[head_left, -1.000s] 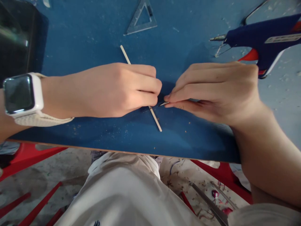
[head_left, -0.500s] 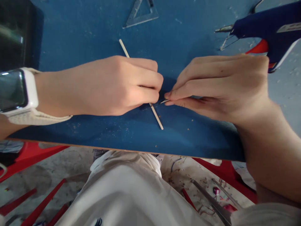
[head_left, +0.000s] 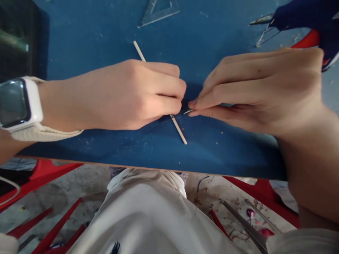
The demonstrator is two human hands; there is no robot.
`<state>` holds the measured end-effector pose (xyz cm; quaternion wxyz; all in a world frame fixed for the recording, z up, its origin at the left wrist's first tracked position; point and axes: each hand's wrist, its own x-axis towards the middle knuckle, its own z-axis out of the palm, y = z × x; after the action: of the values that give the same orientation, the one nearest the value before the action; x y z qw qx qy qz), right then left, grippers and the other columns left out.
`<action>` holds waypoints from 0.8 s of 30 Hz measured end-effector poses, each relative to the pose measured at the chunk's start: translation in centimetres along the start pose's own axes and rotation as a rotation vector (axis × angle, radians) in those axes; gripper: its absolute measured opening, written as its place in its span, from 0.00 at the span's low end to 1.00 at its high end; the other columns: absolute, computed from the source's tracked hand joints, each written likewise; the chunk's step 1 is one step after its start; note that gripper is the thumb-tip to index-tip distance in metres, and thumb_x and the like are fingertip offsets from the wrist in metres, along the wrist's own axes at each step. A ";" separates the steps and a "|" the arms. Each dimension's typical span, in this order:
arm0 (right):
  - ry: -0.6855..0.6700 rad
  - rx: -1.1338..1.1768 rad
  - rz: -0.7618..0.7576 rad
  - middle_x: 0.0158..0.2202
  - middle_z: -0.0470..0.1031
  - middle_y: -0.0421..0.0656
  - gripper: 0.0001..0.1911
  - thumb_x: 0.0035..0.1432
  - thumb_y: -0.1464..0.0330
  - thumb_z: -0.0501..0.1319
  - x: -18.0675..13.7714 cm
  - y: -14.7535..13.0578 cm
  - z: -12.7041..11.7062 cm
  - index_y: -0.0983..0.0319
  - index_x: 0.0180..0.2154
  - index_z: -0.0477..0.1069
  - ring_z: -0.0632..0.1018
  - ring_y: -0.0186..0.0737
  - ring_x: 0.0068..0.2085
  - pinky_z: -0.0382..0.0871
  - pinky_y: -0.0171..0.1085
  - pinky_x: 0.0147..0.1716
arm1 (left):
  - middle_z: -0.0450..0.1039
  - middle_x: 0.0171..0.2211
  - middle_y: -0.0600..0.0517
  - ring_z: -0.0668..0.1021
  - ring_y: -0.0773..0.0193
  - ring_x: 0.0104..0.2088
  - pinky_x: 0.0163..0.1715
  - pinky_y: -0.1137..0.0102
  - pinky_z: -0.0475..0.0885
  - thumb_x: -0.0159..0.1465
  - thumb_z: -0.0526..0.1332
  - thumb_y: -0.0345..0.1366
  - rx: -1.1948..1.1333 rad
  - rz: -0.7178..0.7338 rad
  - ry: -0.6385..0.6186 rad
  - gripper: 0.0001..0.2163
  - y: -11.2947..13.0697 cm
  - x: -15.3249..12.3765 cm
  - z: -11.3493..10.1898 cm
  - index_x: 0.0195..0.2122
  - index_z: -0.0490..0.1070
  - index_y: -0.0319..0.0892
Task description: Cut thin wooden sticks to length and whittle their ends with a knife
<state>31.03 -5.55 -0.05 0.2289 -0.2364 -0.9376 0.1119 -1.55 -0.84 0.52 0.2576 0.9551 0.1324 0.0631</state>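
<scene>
My left hand (head_left: pixel 153 93) is closed over the middle of a thin pale wooden stick (head_left: pixel 178 129), pressing it against the blue tabletop. Both ends of the stick stick out, slanting from upper left to lower right. Its middle and my left fingertips are hidden beneath the hand. My right hand (head_left: pixel 254 88) pinches a small pointed metal blade (head_left: pixel 188 111) between thumb and fingers. The blade's tip points left towards the stick, close to a dark mark on it. Whether the two touch, I cannot tell.
A blue glue gun (head_left: pixel 299 16) with a red trigger lies at the upper right. A clear set square (head_left: pixel 160 18) is at the top. A dark glossy object (head_left: pixel 22 42) occupies the upper left. The blue table (head_left: pixel 127 150) ends before my lap, with red chair parts (head_left: pixel 59 169) below.
My right hand has shifted slightly right and up in view, along with the blade. The glue gun also sits farther right, as the view has moved a little. Both grips are the same.
</scene>
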 end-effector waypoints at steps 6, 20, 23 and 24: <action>-0.004 -0.057 -0.007 0.47 0.87 0.38 0.08 0.84 0.71 0.75 0.4 -0.9 0.6 0.53 0.53 0.79 0.86 0.45 0.49 0.75 0.46 0.43 | 0.86 0.54 0.45 0.86 0.53 0.58 0.56 0.56 0.82 0.94 0.40 0.43 0.192 0.087 -0.030 0.34 0.0 0.0 -0.1 0.50 0.89 0.45; 0.002 -0.038 0.015 0.48 0.89 0.28 0.06 0.95 0.60 0.66 -0.8 0.9 0.5 0.46 0.55 0.81 0.89 0.33 0.52 0.82 0.43 0.50 | 0.80 0.55 0.57 0.87 0.68 0.62 0.59 0.65 0.89 0.97 0.37 0.40 0.284 0.069 -0.014 0.34 0.2 -0.7 0.0 0.49 0.85 0.43; -0.008 -0.033 0.063 0.47 0.88 0.29 0.09 0.94 0.61 0.66 -0.3 0.1 0.8 0.47 0.52 0.83 0.89 0.33 0.50 0.85 0.42 0.51 | 0.79 0.55 0.58 0.86 0.68 0.66 0.66 0.63 0.87 0.96 0.38 0.40 0.208 0.043 -0.035 0.33 0.2 -0.5 0.0 0.51 0.86 0.45; -0.011 -0.042 0.079 0.47 0.88 0.29 0.10 0.94 0.61 0.65 -0.1 -0.3 0.9 0.47 0.51 0.83 0.89 0.33 0.51 0.86 0.41 0.53 | 0.79 0.56 0.58 0.86 0.67 0.67 0.69 0.62 0.87 0.96 0.39 0.41 0.191 0.034 -0.040 0.33 0.2 -0.4 0.0 0.52 0.87 0.46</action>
<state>30.55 -5.91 -0.75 0.2139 -0.2775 -0.9310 0.1023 -1.92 -1.14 0.57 0.1666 0.9785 0.1163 0.0357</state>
